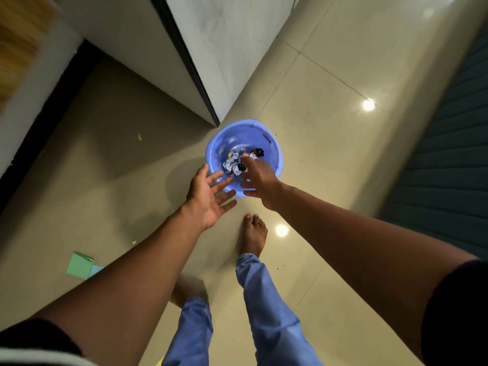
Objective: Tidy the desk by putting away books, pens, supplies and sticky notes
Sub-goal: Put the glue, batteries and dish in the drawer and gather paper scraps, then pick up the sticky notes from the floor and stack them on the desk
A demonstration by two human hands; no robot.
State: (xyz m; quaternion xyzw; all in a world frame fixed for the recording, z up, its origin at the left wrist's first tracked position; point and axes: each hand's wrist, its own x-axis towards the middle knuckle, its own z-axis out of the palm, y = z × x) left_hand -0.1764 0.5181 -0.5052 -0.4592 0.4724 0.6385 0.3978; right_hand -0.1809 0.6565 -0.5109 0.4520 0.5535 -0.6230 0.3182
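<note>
Both the left hand [208, 196] and the right hand [260, 180] are hovering released, fingers spread, over the blue bin [269, 143] holding crumpled scraps [233, 162], so shaking any clinging bits off directly above its middle seems wisest.

Glossy beige tile floor [330, 107] with two lamp reflections; grey cabinet corner [211, 48]; dark teal ribbed surface [449, 167] at right.

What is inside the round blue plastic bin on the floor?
The round blue plastic bin holds crumpled white and dark scraps. The right hand covers part of them, and the bottom beneath stays hidden.
</note>
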